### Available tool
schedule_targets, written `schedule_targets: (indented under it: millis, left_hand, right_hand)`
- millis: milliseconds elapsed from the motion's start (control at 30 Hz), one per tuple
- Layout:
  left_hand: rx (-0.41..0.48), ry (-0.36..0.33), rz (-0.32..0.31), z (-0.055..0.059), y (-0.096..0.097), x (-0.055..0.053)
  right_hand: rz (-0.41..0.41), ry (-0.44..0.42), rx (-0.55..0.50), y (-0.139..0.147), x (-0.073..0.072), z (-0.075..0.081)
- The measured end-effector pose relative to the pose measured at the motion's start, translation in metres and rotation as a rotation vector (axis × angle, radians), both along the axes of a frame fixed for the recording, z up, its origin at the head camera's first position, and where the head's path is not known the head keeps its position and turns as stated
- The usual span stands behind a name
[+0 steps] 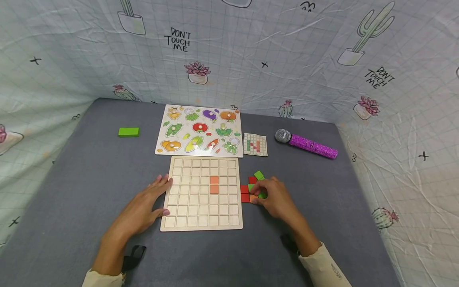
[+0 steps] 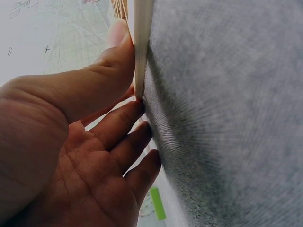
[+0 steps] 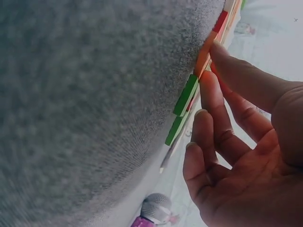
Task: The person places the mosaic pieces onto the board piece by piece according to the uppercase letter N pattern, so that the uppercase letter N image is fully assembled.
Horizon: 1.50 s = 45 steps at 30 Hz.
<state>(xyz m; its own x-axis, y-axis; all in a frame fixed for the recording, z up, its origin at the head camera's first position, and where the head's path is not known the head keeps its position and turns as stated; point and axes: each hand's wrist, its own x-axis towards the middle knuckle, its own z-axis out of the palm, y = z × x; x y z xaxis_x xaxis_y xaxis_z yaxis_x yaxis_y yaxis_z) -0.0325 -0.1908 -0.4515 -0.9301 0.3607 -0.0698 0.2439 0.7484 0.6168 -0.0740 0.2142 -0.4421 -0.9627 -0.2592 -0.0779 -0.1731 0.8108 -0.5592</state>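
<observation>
A wooden grid board (image 1: 201, 209) lies flat, with two orange square tiles (image 1: 214, 184) set one above the other in its cells. My left hand (image 1: 141, 207) rests at the board's left side, fingers spread and thumb on the rim. In the left wrist view the fingertips touch the table beside the board's edge (image 2: 141, 52). To the right of the board, my right hand (image 1: 276, 199) pinches an orange tile (image 3: 204, 54) between thumb and fingers, low over the table. Red tiles (image 1: 244, 193) and green tiles (image 1: 259, 175) lie around those fingertips, partly hidden by the hand.
Behind the board lies a vegetable picture puzzle (image 1: 199, 137), with a small pattern card (image 1: 255, 144) to its right. A purple glittery microphone (image 1: 312, 146) lies at the back right, a green block (image 1: 128, 132) at the back left. Printed cloth (image 1: 229, 52) hangs around the grey table (image 1: 201, 259).
</observation>
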Motion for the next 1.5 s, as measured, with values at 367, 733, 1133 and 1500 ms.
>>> schedule_targets:
  millis: [367,733,1133,1500]
  left_hand:
    - [0.001,-0.004,0.006,0.001,0.000,0.001]
    - [0.002,0.002,0.000,0.001,-0.001,0.001]
    - [0.000,0.005,-0.001,0.000,0.000,0.001]
    - [0.011,0.007,-0.001,-0.001,-0.001,0.001]
  right_hand:
    - [0.018,-0.005,0.121,-0.003,0.004,0.002]
    - [0.047,0.011,0.082,-0.002,0.008,0.003]
    - [0.044,0.026,-0.010,-0.010,0.012,0.005]
    - [-0.004,-0.022,-0.103,-0.035,0.017,0.005]
